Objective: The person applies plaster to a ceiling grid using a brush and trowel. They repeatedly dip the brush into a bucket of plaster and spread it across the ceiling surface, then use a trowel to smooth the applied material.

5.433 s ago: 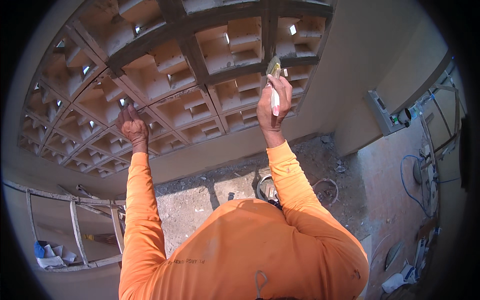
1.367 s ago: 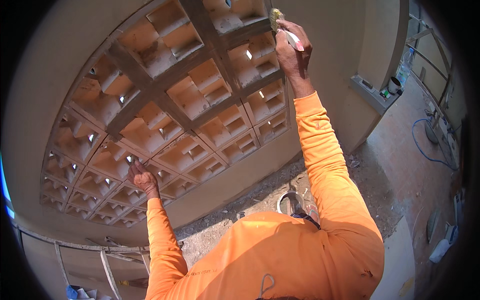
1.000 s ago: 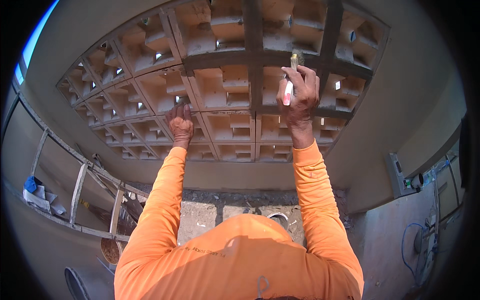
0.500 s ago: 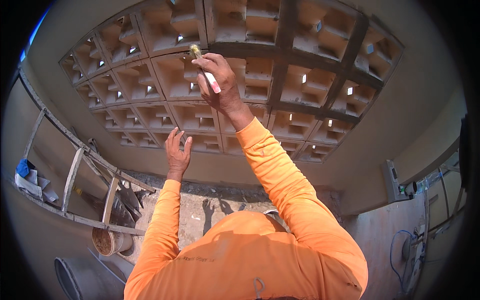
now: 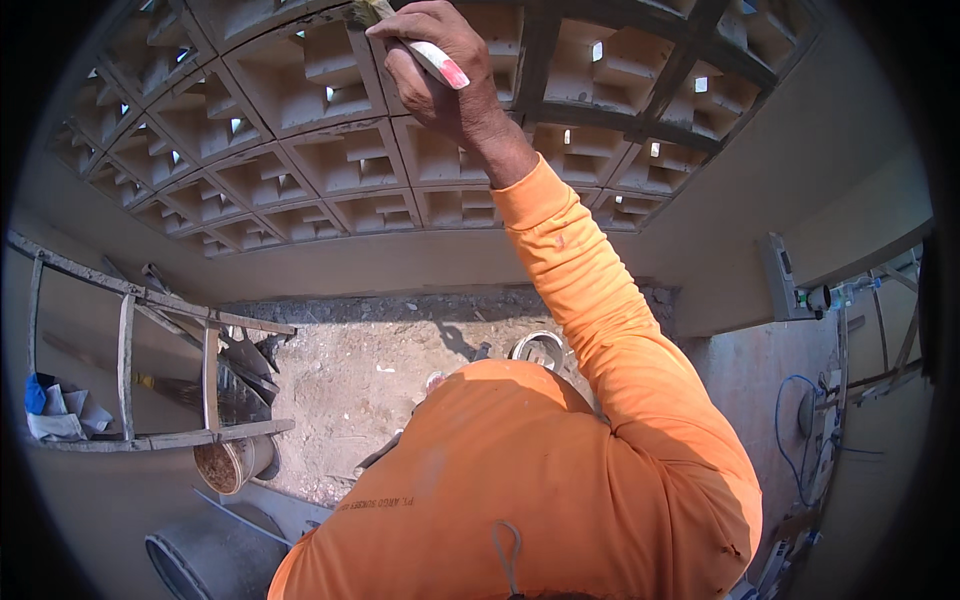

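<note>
A head-worn camera (fisheye) looks down over the orange shirt (image 5: 530,470), close by.

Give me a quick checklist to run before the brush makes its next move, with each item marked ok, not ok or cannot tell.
1. Brush gripped by its handle in the right hand: ok.
2. Bristles against the lattice wall: cannot tell, they sit at the picture's top edge.
3. Left hand in sight: not ok, it is out of view.
4. Ladder-like frame apart from the right arm: ok, it stands off to the left.
5. Floor bucket fully visible: not ok, the orange shirt covers part of it.
</note>
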`<state>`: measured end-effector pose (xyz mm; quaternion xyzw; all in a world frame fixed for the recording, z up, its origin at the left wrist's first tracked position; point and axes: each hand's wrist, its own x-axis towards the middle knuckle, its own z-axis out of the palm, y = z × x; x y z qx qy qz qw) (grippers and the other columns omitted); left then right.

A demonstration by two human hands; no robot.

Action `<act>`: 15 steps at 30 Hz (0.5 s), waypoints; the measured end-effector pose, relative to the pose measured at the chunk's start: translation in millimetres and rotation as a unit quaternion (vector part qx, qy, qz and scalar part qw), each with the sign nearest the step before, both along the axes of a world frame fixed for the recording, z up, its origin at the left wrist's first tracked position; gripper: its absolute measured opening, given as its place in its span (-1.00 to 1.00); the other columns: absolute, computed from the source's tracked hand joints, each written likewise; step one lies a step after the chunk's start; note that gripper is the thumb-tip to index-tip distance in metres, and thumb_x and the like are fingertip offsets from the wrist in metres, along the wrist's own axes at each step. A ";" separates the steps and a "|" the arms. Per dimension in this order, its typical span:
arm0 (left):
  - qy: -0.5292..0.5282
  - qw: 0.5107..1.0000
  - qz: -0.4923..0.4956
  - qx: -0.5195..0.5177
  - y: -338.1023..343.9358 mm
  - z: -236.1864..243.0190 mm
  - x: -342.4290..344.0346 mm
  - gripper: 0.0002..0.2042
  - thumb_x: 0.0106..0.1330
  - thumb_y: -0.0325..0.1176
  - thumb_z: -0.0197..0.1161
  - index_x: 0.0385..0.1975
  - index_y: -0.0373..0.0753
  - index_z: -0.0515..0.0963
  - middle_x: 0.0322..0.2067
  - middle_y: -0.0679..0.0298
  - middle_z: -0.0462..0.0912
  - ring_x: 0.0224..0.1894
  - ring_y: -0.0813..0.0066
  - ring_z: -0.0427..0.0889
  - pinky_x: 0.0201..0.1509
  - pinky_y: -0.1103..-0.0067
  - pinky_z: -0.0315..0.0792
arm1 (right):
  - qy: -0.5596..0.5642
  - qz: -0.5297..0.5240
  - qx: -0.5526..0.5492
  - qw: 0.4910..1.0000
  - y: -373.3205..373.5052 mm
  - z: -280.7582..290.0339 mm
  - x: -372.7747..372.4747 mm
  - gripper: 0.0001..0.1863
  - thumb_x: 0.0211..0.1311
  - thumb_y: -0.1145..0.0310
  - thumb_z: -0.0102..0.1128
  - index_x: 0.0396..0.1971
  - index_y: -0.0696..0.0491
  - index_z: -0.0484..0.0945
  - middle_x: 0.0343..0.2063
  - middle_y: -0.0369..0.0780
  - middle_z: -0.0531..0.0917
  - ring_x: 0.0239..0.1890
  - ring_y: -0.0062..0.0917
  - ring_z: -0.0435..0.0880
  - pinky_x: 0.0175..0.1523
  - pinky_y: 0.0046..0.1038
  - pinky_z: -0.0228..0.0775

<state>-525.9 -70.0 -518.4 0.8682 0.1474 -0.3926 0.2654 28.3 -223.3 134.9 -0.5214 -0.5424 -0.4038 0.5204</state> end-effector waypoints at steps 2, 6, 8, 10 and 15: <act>-0.077 0.996 -0.042 -0.009 0.8 11.5 22.1 -0.48 0.42 0.02 0.16 0.06 -0.38 0.59 0.05 -0.15 0.64 0.19 0.07 0.60 0.33 0.38 0.39 | -0.003 -0.005 0.040 0.999 -18.3 1.8 7.1 -0.76 -0.06 0.65 0.27 -0.31 0.14 0.64 -0.26 -0.14 0.67 -0.16 -0.25 0.66 -0.09 -0.31 0.54; -0.164 0.919 0.359 0.002 5.9 66.4 63.1 -0.53 0.45 0.03 0.12 -0.11 -0.35 0.65 -0.12 -0.11 0.72 0.00 -0.01 0.68 0.11 0.30 0.50 | 0.064 -0.161 0.117 0.978 -96.8 -3.4 8.0 -0.86 0.22 0.68 0.11 -0.29 0.24 0.63 -0.25 -0.17 0.67 -0.20 -0.46 0.66 -0.05 -0.50 0.49; -0.141 0.922 0.360 0.008 10.4 86.4 81.2 -0.52 0.45 0.05 0.12 -0.13 -0.34 0.65 -0.15 -0.10 0.72 -0.01 -0.03 0.68 0.09 0.29 0.49 | 0.104 -0.168 0.113 0.974 -137.2 -13.6 1.4 -0.82 0.27 0.64 0.08 -0.20 0.20 0.63 -0.21 -0.18 0.68 -0.16 -0.44 0.66 0.01 -0.52 0.47; -0.108 0.930 0.352 0.003 11.4 93.0 81.9 -0.50 0.43 0.07 0.13 -0.16 -0.34 0.66 -0.14 -0.11 0.71 0.01 -0.06 0.66 0.09 0.28 0.50 | 0.200 -0.083 0.094 0.972 -171.1 -43.7 -9.7 -0.81 0.35 0.61 0.12 -0.13 0.24 0.66 -0.15 -0.14 0.67 -0.22 -0.45 0.74 -0.13 -0.50 0.70; -0.036 0.988 -0.123 0.088 17.0 52.2 40.6 -0.50 0.57 -0.09 -0.24 -0.19 -0.26 0.68 -0.11 -0.09 0.71 0.00 -0.05 0.66 0.14 0.20 0.49 | 0.372 -0.157 -0.078 0.911 -266.6 -164.5 -22.3 -0.84 0.21 0.58 0.23 -0.22 0.18 0.70 -0.22 -0.18 0.69 -0.20 -0.52 0.68 -0.04 -0.49 0.53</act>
